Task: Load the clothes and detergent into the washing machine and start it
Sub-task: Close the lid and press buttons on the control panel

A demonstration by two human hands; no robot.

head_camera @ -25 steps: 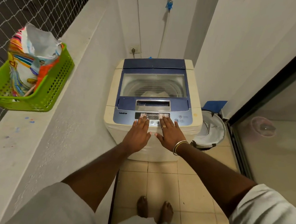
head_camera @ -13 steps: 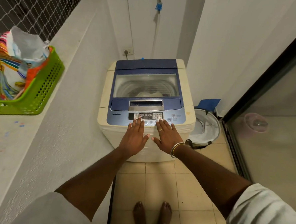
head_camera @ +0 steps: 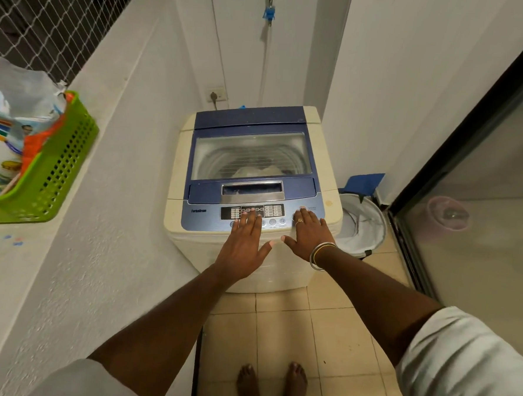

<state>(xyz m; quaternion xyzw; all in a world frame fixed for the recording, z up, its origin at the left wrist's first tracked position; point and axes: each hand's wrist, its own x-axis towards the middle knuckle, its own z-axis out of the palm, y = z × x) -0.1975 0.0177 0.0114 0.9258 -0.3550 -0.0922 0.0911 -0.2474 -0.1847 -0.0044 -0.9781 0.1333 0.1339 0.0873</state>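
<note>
Both hands are flat and spread out over the front of the cream top-loading washing machine [head_camera: 176,174], palms down, fingers loosely apart, not holding anything. Left hand [head_camera: 244,242] has its fingertips resting on the middle of the blue control panel [head_camera: 210,216], right over the dark display block and the row of round buttons beneath it. Right hand [head_camera: 308,234], the one with the thin bangles [head_camera: 319,255] on the wrist and a ring on one finger, sits further right with its fingertips at the round buttons near the panel's right end. Can't really tell if either finger is actually pressing a button or just resting there.

Machine's blue-framed lid with the clear window [head_camera: 252,156] is shut, and through it the pale clothes [head_camera: 255,171] show up lying down in the drum. Detergent inside isn't something that can be made out.

Off to the left, a lime green perforated plastic basket [head_camera: 56,173] sits up on the white ledge [head_camera: 66,262], stuffed with a colourful printed plastic bag [head_camera: 10,133]. Just beside the machine on the right there's a round white-lined laundry hamper [head_camera: 365,225] on the beige tiled floor [head_camera: 276,330], with a dark-framed glass sliding door [head_camera: 482,217] next to it. Bare feet at the bottom of the shot, well apart from the machine.
</note>
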